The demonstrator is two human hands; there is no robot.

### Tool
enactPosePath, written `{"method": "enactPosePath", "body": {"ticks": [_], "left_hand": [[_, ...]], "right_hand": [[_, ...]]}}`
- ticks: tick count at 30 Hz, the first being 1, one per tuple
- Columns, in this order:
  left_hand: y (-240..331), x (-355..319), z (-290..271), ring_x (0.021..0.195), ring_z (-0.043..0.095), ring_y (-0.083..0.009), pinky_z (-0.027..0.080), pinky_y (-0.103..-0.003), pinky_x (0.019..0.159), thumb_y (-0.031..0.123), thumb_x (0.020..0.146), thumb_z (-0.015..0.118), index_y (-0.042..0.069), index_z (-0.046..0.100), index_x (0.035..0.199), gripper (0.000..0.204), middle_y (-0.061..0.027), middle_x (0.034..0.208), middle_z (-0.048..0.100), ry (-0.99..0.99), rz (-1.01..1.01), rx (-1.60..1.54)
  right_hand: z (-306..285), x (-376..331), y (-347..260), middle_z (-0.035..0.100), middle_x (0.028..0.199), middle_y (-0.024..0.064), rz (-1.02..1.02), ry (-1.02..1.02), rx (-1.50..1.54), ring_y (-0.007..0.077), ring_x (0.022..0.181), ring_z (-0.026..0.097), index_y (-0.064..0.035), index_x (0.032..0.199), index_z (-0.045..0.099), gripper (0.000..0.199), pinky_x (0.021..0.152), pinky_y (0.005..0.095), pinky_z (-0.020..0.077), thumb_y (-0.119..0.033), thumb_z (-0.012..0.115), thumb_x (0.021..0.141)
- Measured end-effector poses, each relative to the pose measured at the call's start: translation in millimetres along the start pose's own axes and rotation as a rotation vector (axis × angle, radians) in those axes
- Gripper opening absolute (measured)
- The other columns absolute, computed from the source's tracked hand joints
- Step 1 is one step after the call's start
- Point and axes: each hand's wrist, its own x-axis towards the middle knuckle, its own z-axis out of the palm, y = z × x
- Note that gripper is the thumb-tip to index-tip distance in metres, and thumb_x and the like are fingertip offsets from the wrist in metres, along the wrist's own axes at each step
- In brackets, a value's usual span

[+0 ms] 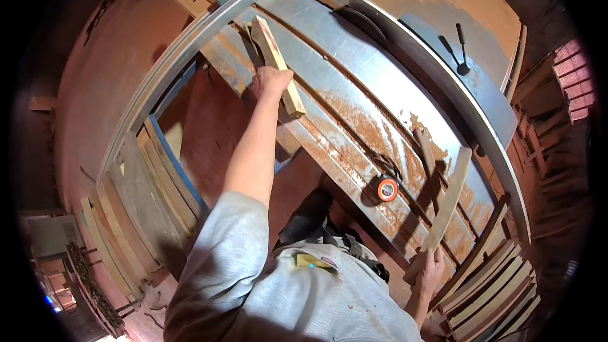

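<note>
My left hand [272, 82] is closed round a short, pale wooden block [273, 50] on the left side of the metal saw table [304, 16]. The block points away from me, its near end showing past my fingers. At the lower right, my right hand [430, 269] grips the near end of a long, flat wooden strip [451, 199], which slants up and away over the table. Between my hands lies a round orange-and-black tape measure [387, 188]. A narrow dark piece of wood [427, 152] lies beside the strip.
A long metal fence [437, 73] crosses the table's far side, with a dark curved shape at its far end. Sawdust [354, 120] covers much of the tabletop. Boards are stacked at left [120, 234] and lower right [494, 291]. A metal rail [183, 44] runs along the left.
</note>
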Motion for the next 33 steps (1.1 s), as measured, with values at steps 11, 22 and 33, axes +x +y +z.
{"method": "enactPosePath", "body": {"ticks": [11,22,33], "left_hand": [[-94,-102,-32,0.078,0.07,-0.0247,0.058,-0.04,0.071,0.015,0.09,0.063,-0.006,0.065,0.108,0.028,-0.0153,0.09,0.069,-0.423,0.079,-1.243],[-217,-316,-205,0.095,0.062,-0.0288,0.063,-0.043,0.079,0.024,0.091,0.066,-0.006,0.048,0.136,0.057,-0.0178,0.114,0.06,-0.933,0.442,-2.077],[-421,-463,-339,0.089,0.059,-0.0236,0.055,-0.036,0.066,0.035,0.082,0.074,-0.002,0.053,0.13,0.064,-0.0117,0.106,0.056,0.073,0.487,-1.813]], "right_hand": [[-30,-23,32,0.066,0.101,0.0072,-0.204,-0.202,-0.051,0.012,0.079,0.062,0.004,0.132,0.055,0.036,0.067,0.0278,0.051,-0.01,0.055,0.099],[-9,-42,43,0.065,0.094,0.0053,-0.211,-0.509,-0.108,0.0108,0.077,0.06,0.0032,0.13,0.057,0.036,0.066,0.0261,0.0491,-0.012,0.055,0.098],[55,-119,66,0.063,0.085,0.0068,-0.261,-0.692,-0.195,0.0143,0.068,0.06,0.0021,0.124,0.058,0.029,0.06,0.0288,0.0475,-0.012,0.051,0.1]]}}
